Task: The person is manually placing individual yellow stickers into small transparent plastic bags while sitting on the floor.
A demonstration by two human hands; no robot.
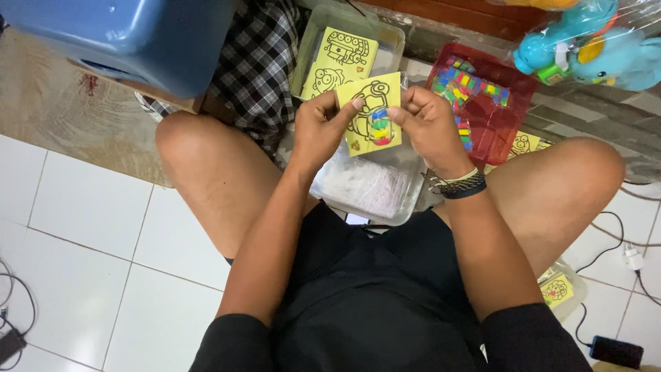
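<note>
White tiled floor, open at left; yellow card pinched at its side edges by left hand and right hand.

Both arms are reaching forward between the bare knees — the left hand and right hand are facing each other, fingers curling inward and pinching, the right wrist wearing bands.
</note>
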